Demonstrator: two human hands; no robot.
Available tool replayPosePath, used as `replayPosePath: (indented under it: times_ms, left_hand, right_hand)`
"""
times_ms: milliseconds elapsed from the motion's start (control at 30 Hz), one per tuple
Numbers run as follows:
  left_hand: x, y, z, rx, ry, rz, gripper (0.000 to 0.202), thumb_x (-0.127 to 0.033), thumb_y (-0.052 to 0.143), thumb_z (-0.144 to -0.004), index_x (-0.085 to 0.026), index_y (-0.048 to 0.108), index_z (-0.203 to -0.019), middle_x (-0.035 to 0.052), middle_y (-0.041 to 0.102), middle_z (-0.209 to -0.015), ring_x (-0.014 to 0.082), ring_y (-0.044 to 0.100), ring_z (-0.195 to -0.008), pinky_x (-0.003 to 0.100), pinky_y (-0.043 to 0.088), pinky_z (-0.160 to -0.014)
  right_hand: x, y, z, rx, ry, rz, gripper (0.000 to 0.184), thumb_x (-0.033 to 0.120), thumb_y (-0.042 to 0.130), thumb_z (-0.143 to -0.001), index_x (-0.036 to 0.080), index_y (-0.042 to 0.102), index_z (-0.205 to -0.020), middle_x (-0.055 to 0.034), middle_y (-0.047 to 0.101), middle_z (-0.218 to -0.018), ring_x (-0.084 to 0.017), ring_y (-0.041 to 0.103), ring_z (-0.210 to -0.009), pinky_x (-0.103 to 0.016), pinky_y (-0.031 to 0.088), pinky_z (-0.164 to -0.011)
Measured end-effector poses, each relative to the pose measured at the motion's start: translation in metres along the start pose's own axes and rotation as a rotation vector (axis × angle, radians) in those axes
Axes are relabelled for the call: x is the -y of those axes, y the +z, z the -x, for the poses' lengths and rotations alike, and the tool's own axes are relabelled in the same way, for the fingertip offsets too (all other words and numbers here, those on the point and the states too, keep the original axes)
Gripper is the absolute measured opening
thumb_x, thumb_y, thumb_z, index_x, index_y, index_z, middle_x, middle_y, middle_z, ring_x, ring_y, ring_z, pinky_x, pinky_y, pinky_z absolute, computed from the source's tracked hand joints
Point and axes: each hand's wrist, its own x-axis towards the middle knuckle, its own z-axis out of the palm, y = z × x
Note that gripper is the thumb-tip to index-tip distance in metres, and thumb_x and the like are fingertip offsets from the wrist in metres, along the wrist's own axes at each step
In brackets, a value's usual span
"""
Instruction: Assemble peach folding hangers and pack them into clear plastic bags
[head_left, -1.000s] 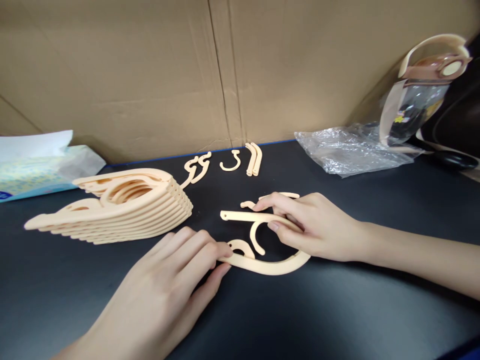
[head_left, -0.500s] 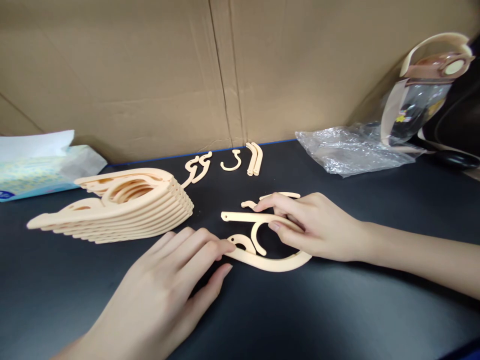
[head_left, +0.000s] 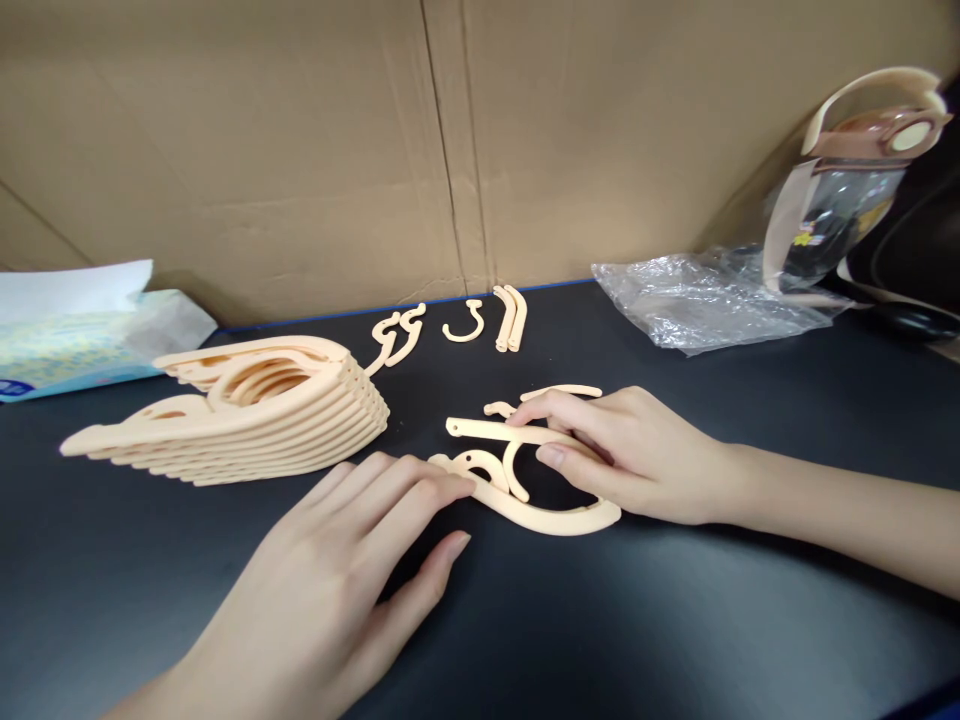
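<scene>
My right hand (head_left: 637, 455) pinches a slim beige plastic bar (head_left: 487, 429), its holed end sticking out to the left. Below that bar lies a curved beige hanger arm (head_left: 555, 518) with a rounded loop; its right end runs close to my right hand. The index fingertip of my left hand (head_left: 360, 540) rests on the arm's left part, with the thumb held apart and nothing in its grip. Between bar and arm shows a curved hook piece (head_left: 514, 472), partly hidden. Just behind my right fingers are another small beige piece (head_left: 498, 409) and a thin strip (head_left: 561, 390).
A stack of beige folding hangers (head_left: 300, 430) stands at left, beside a tissue pack (head_left: 82, 335). Loose hooks (head_left: 466, 325) and two short bars (head_left: 510, 318) lie farther back. At right are a crumpled clear bag (head_left: 690, 300) and a bottle (head_left: 847, 210). Cardboard (head_left: 300, 150) walls the back.
The curved hanger arm has shifted slightly up and away, with more of its left end now showing beyond my left fingertip. My right hand keeps its pinch on the bar.
</scene>
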Motion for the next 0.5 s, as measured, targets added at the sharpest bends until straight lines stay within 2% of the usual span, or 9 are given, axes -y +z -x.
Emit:
replayPosePath:
  times_ms: [100,233,367,500]
  left_hand:
    - [0.0002,-0.0011,-0.0017,0.016,-0.005,-0.023,0.019,-0.024,0.046,-0.107,-0.022,0.058,-0.122,0.0027,0.072,-0.108,0.0205,0.068,-0.09,0.033,0.051,-0.08]
    - [0.0016,-0.0042,-0.0022,0.058,-0.026,-0.026,0.021,-0.033,0.047,-0.108,-0.023,0.054,-0.126,0.0042,0.07,-0.113,0.0212,0.069,-0.096,0.033,0.052,-0.082]
    - [0.0026,-0.0067,-0.0019,0.108,-0.045,0.008,0.026,-0.039,0.047,-0.109,-0.025,0.052,-0.13,0.003,0.069,-0.12,0.0204,0.068,-0.103,0.03,0.052,-0.086]
    - [0.0035,-0.0068,-0.001,0.105,-0.04,-0.004,0.03,-0.039,0.045,-0.11,-0.026,0.05,-0.136,0.0023,0.068,-0.124,0.0197,0.067,-0.107,0.029,0.052,-0.089]
  right_hand:
    - [0.0005,-0.0014,0.0003,0.027,-0.033,0.003,0.034,0.03,0.042,-0.107,0.015,0.06,-0.131,0.0063,0.059,-0.062,-0.014,0.055,-0.051,-0.025,0.042,-0.058]
    - [0.0018,-0.0028,0.0,0.054,-0.149,0.014,0.034,0.032,0.038,-0.111,0.015,0.061,-0.128,-0.0016,0.072,-0.084,-0.014,0.064,-0.067,-0.026,0.046,-0.064]
    - [0.0028,-0.0026,0.0004,0.09,-0.227,0.02,0.036,0.034,0.037,-0.112,0.015,0.062,-0.13,-0.0039,0.072,-0.094,-0.013,0.064,-0.071,-0.026,0.047,-0.066]
    - [0.0042,-0.002,0.0023,0.09,-0.285,0.112,0.04,0.037,0.037,-0.112,0.013,0.066,-0.125,-0.0068,0.071,-0.099,-0.015,0.062,-0.071,-0.028,0.045,-0.061]
